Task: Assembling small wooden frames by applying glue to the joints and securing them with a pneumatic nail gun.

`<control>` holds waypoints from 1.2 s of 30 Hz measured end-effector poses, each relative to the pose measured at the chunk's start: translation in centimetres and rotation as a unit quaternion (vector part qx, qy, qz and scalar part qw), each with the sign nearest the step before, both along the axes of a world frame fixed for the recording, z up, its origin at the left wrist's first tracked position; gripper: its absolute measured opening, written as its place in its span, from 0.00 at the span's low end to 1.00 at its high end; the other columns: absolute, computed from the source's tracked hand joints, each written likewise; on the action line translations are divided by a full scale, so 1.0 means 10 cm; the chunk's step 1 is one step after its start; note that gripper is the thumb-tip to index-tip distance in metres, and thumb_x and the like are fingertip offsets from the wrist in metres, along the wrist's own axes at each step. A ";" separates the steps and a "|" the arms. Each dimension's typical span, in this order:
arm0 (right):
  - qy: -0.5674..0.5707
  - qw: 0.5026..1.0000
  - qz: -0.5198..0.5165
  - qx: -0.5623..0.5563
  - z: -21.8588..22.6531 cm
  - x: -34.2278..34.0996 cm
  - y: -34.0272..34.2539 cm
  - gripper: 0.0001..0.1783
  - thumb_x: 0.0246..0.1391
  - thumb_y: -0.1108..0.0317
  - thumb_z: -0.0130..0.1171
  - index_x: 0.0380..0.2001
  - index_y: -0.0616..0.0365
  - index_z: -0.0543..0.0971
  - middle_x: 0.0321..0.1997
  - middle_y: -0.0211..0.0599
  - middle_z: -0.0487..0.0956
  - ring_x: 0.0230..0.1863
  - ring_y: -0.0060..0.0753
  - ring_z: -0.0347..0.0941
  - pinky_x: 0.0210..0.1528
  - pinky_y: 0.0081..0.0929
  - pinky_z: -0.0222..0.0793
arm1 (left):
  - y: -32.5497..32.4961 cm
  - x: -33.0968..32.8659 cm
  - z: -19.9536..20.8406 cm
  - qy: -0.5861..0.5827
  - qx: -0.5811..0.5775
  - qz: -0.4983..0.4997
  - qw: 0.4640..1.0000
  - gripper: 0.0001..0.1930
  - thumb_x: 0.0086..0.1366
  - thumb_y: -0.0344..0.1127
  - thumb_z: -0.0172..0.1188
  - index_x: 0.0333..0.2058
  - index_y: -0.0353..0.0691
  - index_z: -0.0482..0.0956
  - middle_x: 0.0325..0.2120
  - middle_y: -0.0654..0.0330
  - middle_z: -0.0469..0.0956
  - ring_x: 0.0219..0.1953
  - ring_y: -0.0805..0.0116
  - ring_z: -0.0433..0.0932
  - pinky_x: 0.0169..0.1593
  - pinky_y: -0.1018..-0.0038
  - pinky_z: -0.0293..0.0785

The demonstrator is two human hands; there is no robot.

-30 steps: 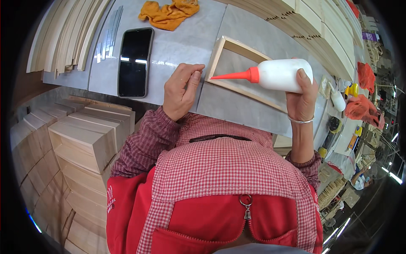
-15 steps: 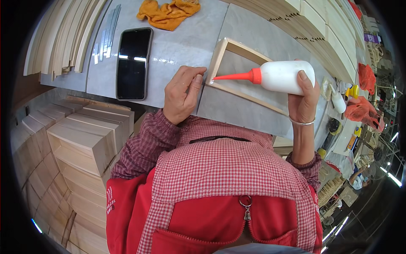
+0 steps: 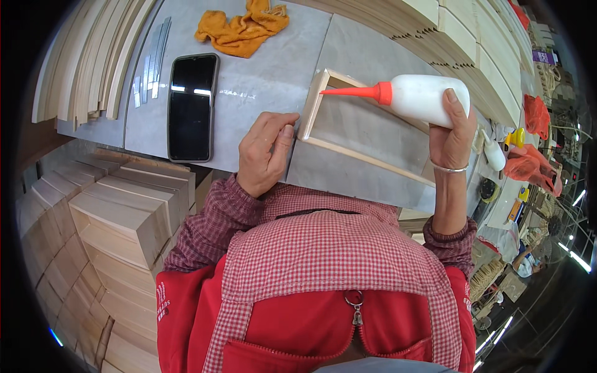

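My right hand (image 3: 457, 133) grips a white squeeze bottle (image 3: 426, 98) with a red cap. The bottle lies almost level, its long red nozzle (image 3: 351, 92) pointing left. The nozzle's tip is at the short left side of a narrow wooden frame (image 3: 360, 157), toward the far corner. This frame rests on the grey tabletop, partly hidden behind the bottle and hand. A glossy white spot shows at its near left corner. Just left of that corner is my left hand (image 3: 264, 152), fingers curled and thumb against the index finger, with nothing visible in it.
A black phone (image 3: 191, 109) and an orange cloth (image 3: 242, 30) lie on the grey table (image 3: 249, 81). Thin metal strips (image 3: 152, 65) are beyond the phone. Wooden strips (image 3: 90, 56) and stacked wood (image 3: 463, 37) border it. Wooden boxes (image 3: 118, 214) stand lower left; red bags (image 3: 533, 171) lie right.
The nozzle tip has gone from the frame's near left corner toward the far one, along the short side. My left hand stays beside the frame. The view has shifted slightly.
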State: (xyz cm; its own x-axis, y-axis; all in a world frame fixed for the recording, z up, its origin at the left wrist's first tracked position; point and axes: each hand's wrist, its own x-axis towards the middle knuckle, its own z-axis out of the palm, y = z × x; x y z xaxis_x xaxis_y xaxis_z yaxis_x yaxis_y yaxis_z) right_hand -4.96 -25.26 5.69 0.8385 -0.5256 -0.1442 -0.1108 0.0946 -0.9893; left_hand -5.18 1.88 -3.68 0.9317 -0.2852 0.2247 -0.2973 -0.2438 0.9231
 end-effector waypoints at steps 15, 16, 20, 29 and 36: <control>-0.018 0.999 -0.038 -0.012 0.00 0.13 -0.16 0.25 0.49 0.65 0.63 0.47 0.69 0.69 0.42 0.47 0.73 0.41 0.36 0.71 0.43 0.25 0.71 | -0.01 0.00 0.00 0.005 0.010 0.002 1.000 0.10 0.61 0.22 0.50 0.40 0.32 0.76 0.33 0.56 0.74 0.28 0.69 0.71 0.32 0.80 0.68; -0.019 0.999 -0.040 -0.012 0.01 0.11 -0.18 0.25 0.49 0.65 0.63 0.47 0.69 0.69 0.42 0.47 0.73 0.41 0.36 0.71 0.43 0.25 0.71 | -0.01 -0.01 0.01 0.004 0.010 -0.001 1.000 0.10 0.61 0.22 0.50 0.40 0.32 0.76 0.33 0.56 0.74 0.28 0.69 0.71 0.32 0.80 0.68; -0.007 0.998 -0.048 -0.029 0.06 0.00 -0.27 0.23 0.51 0.66 0.59 0.46 0.71 0.69 0.42 0.45 0.74 0.40 0.33 0.71 0.44 0.25 0.68 | -0.02 -0.01 0.03 0.008 0.022 0.005 1.000 0.10 0.61 0.22 0.50 0.40 0.32 0.76 0.34 0.56 0.74 0.29 0.69 0.71 0.33 0.79 0.69; -0.020 0.996 -0.082 -0.018 0.10 -0.36 -0.69 0.22 0.49 0.68 0.61 0.45 0.68 0.70 0.40 0.43 0.74 0.39 0.31 0.71 0.42 0.22 0.70 | -0.05 -0.01 0.07 0.003 0.048 0.006 0.999 0.10 0.63 0.24 0.49 0.41 0.33 0.76 0.34 0.56 0.74 0.32 0.67 0.72 0.37 0.78 0.69; -0.032 0.992 -0.121 -0.031 0.08 -0.71 -1.06 0.21 0.48 0.70 0.62 0.45 0.67 0.71 0.40 0.41 0.74 0.37 0.29 0.71 0.41 0.18 0.70 | -0.09 -0.03 0.08 -0.001 0.076 0.002 0.997 0.10 0.65 0.26 0.47 0.41 0.33 0.76 0.34 0.56 0.74 0.33 0.66 0.72 0.38 0.77 0.69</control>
